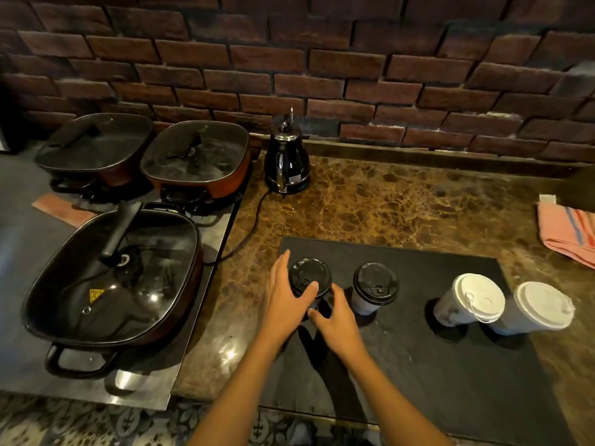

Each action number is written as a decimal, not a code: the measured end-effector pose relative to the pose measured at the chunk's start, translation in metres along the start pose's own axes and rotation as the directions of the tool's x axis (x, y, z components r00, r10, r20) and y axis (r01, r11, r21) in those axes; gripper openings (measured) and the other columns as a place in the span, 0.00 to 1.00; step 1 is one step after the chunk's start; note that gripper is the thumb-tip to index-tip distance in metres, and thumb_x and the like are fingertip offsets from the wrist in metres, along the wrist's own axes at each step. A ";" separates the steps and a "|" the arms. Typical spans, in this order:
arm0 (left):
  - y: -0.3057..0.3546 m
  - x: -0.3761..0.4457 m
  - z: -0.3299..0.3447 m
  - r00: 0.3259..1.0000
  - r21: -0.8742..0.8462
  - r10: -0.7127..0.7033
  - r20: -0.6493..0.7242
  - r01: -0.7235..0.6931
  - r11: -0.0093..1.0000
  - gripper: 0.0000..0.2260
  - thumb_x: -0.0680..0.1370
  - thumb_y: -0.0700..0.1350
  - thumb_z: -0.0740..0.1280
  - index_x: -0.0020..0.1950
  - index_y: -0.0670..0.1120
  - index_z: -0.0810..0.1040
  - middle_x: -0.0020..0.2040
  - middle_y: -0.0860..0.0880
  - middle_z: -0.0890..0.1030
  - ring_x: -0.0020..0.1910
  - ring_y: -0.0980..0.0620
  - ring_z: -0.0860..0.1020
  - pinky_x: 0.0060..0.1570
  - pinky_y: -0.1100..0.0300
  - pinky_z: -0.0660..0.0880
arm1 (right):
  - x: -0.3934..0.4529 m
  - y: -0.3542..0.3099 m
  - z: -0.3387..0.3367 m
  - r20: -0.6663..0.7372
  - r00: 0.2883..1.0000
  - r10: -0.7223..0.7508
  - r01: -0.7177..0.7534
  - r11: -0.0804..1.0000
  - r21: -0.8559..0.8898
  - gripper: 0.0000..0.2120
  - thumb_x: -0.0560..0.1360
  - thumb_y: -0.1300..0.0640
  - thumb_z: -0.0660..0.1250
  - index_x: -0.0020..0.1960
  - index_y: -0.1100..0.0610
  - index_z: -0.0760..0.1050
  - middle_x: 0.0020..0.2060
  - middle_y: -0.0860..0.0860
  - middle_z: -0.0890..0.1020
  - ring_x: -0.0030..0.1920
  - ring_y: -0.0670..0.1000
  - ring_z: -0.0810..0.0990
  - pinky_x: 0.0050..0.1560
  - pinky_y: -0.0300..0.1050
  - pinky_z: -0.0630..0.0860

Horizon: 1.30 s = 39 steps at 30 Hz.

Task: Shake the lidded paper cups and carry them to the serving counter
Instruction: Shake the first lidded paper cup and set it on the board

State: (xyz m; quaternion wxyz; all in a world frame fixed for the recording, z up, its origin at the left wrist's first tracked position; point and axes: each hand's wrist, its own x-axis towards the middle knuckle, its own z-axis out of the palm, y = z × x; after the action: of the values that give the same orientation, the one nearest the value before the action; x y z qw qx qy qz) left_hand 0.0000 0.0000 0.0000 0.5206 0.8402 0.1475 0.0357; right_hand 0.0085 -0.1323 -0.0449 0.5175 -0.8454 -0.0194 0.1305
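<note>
Closing on the leftmost black-lidded cup point(309, 277) from both sides in the head view, the only one given; left hand point(287, 304) cupped round its left flank with the thumb curled up onto the lid rim, right hand point(338, 320) meeting it from the near right with fingers bent toward the cup wall, though whether those fingers already press the paper cannot be told, the wall being hidden behind both hands; standing on the dark mat point(418, 365) at its far left corner, close to the mat edge; just to its right a second black-lidded cup point(375, 284), apart from the first but near enough for the right knuckles to clip on the lift; further right two white-lidded cups point(478, 297) point(542, 305), side by side and almost touching. Risks, as a judgement: a lid not fully seated popping loose under shaking and spilling the contents; a squeeze too hard buckling the paper wall and lifting the lid; a thumb on the lid rim prising it up rather than holding it down; an elbow swing tipping the neighbour. Round about: a black kettle point(286, 162) at the wall, its cord point(248, 235) trailing over the marbled counter point(402, 204) toward the mat; three lidded pans point(112, 284) on the left, close beside the left forearm's path; a striped pink cloth point(568, 236) at far right; serving counter not in view.
</note>
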 end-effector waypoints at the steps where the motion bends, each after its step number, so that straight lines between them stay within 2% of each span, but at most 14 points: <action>1: 0.002 0.004 0.002 1.000 0.012 0.013 0.015 -0.014 1.000 0.37 0.77 0.53 0.70 0.81 0.55 0.53 0.80 0.51 0.58 0.79 0.52 0.57 0.72 0.57 0.58 | 0.006 0.002 0.002 0.000 1.000 -0.001 0.001 0.999 0.043 0.32 0.74 0.59 0.73 0.74 0.55 0.63 0.68 0.49 0.74 0.69 0.48 0.72 0.67 0.44 0.70; 6: 0.005 0.018 0.013 0.994 0.234 0.020 0.111 -0.046 0.971 0.39 0.75 0.56 0.70 0.81 0.57 0.53 0.82 0.52 0.54 0.80 0.52 0.52 0.77 0.49 0.57 | 0.023 0.007 0.007 0.043 0.996 0.083 -0.086 0.992 0.088 0.30 0.72 0.65 0.71 0.72 0.57 0.64 0.64 0.51 0.77 0.64 0.50 0.77 0.61 0.40 0.75; 9: 0.005 0.024 0.016 0.989 0.320 0.016 0.149 -0.063 0.945 0.40 0.73 0.57 0.71 0.80 0.57 0.55 0.81 0.53 0.54 0.80 0.51 0.53 0.77 0.48 0.58 | 0.031 0.008 0.010 0.078 0.997 0.024 -0.032 0.994 0.108 0.31 0.74 0.66 0.71 0.73 0.58 0.61 0.64 0.47 0.74 0.64 0.39 0.75 0.61 0.26 0.69; 12: 0.001 0.028 0.018 0.991 0.299 -0.012 0.134 -0.028 0.954 0.39 0.71 0.56 0.72 0.79 0.56 0.58 0.77 0.53 0.60 0.76 0.51 0.61 0.73 0.49 0.65 | 0.040 0.013 0.013 0.096 0.995 0.012 -0.027 0.988 0.151 0.30 0.74 0.69 0.71 0.70 0.55 0.62 0.63 0.44 0.74 0.60 0.28 0.73 0.63 0.28 0.70; 16: 0.002 0.030 0.014 0.993 0.221 -0.043 0.106 0.018 0.975 0.38 0.71 0.55 0.74 0.78 0.53 0.62 0.70 0.54 0.65 0.67 0.54 0.69 0.65 0.58 0.71 | 0.046 0.015 0.013 0.159 0.987 0.013 -0.038 0.987 0.154 0.34 0.71 0.63 0.75 0.72 0.54 0.63 0.63 0.45 0.76 0.62 0.33 0.75 0.63 0.32 0.72; 20: 0.006 0.032 -0.006 0.994 0.102 -0.110 0.027 0.107 0.989 0.35 0.72 0.55 0.74 0.76 0.53 0.65 0.66 0.55 0.67 0.63 0.57 0.69 0.60 0.60 0.69 | 0.037 -0.006 0.003 0.177 0.983 0.042 -0.073 0.983 0.170 0.34 0.65 0.57 0.77 0.67 0.46 0.68 0.59 0.45 0.80 0.58 0.45 0.80 0.52 0.36 0.78; 23: 0.015 0.037 -0.028 0.981 -0.116 -0.190 0.034 0.193 0.974 0.35 0.68 0.62 0.72 0.72 0.51 0.71 0.65 0.50 0.75 0.63 0.51 0.76 0.60 0.55 0.75 | 0.023 -0.028 0.001 0.123 0.992 -0.023 0.000 0.984 0.180 0.33 0.63 0.51 0.77 0.65 0.40 0.68 0.60 0.45 0.78 0.59 0.43 0.79 0.57 0.44 0.78; 26: 0.035 0.036 -0.054 0.981 -0.220 -0.176 0.088 0.191 0.957 0.27 0.75 0.54 0.72 0.72 0.50 0.71 0.63 0.47 0.78 0.57 0.53 0.78 0.49 0.61 0.77 | 0.011 -0.054 -0.005 0.083 0.992 -0.097 0.081 0.981 0.177 0.33 0.63 0.48 0.76 0.66 0.36 0.68 0.61 0.43 0.76 0.60 0.42 0.77 0.59 0.46 0.78; 29: 0.054 0.030 -0.080 0.990 -0.336 -0.108 0.094 0.133 0.932 0.30 0.74 0.60 0.71 0.74 0.54 0.69 0.62 0.51 0.78 0.58 0.51 0.80 0.44 0.61 0.79 | -0.001 -0.085 -0.024 0.025 0.978 -0.207 0.203 0.971 0.124 0.32 0.65 0.45 0.74 0.66 0.37 0.67 0.61 0.38 0.73 0.60 0.36 0.74 0.57 0.38 0.74; 31: 0.069 0.024 -0.092 0.991 -0.479 -0.094 0.091 0.126 0.869 0.28 0.72 0.62 0.69 0.70 0.54 0.74 0.59 0.48 0.81 0.55 0.50 0.82 0.40 0.59 0.80 | -0.010 -0.104 -0.041 -0.028 0.956 -0.293 0.294 0.951 0.095 0.32 0.66 0.46 0.74 0.67 0.39 0.66 0.60 0.38 0.71 0.60 0.34 0.71 0.55 0.31 0.71; 33: 0.086 0.016 -0.100 0.992 -0.587 -0.059 0.113 0.115 0.801 0.20 0.74 0.61 0.66 0.61 0.52 0.79 0.52 0.48 0.85 0.48 0.52 0.84 0.39 0.57 0.80 | -0.016 -0.119 -0.059 -0.049 0.908 -0.415 0.418 0.907 0.060 0.34 0.67 0.50 0.76 0.69 0.43 0.66 0.62 0.42 0.70 0.63 0.35 0.70 0.57 0.26 0.69; 35: 0.096 0.010 -0.105 0.989 -0.580 0.009 0.145 0.078 0.811 0.17 0.76 0.60 0.63 0.56 0.51 0.81 0.46 0.49 0.86 0.45 0.54 0.84 0.40 0.56 0.81 | -0.022 -0.129 -0.077 -0.028 0.838 -0.545 0.543 0.838 -0.062 0.36 0.68 0.53 0.78 0.71 0.45 0.66 0.63 0.45 0.69 0.65 0.37 0.69 0.60 0.25 0.67; 37: 0.103 0.006 -0.112 0.988 -0.543 0.060 0.143 0.028 0.839 0.17 0.77 0.61 0.65 0.56 0.51 0.81 0.49 0.49 0.85 0.47 0.54 0.83 0.44 0.56 0.80 | -0.028 -0.136 -0.095 0.015 0.773 -0.635 0.625 0.756 -0.193 0.38 0.67 0.52 0.79 0.72 0.45 0.64 0.64 0.47 0.70 0.66 0.40 0.69 0.62 0.28 0.69; 39: 0.111 0.002 -0.116 0.981 -0.517 0.129 0.147 -0.035 0.855 0.23 0.73 0.64 0.63 0.62 0.53 0.80 0.57 0.47 0.83 0.56 0.49 0.81 0.52 0.50 0.78 | -0.035 -0.143 -0.111 0.056 0.727 -0.684 0.664 0.680 -0.311 0.39 0.68 0.47 0.77 0.73 0.45 0.62 0.64 0.48 0.70 0.65 0.42 0.70 0.61 0.33 0.73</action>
State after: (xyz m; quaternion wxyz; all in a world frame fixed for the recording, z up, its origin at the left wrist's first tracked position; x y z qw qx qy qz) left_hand 0.0010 0.0548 0.1505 0.7340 0.6769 0.0501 0.0214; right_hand 0.0157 -0.1681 0.1359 0.3904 -0.8525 -0.3325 -0.1013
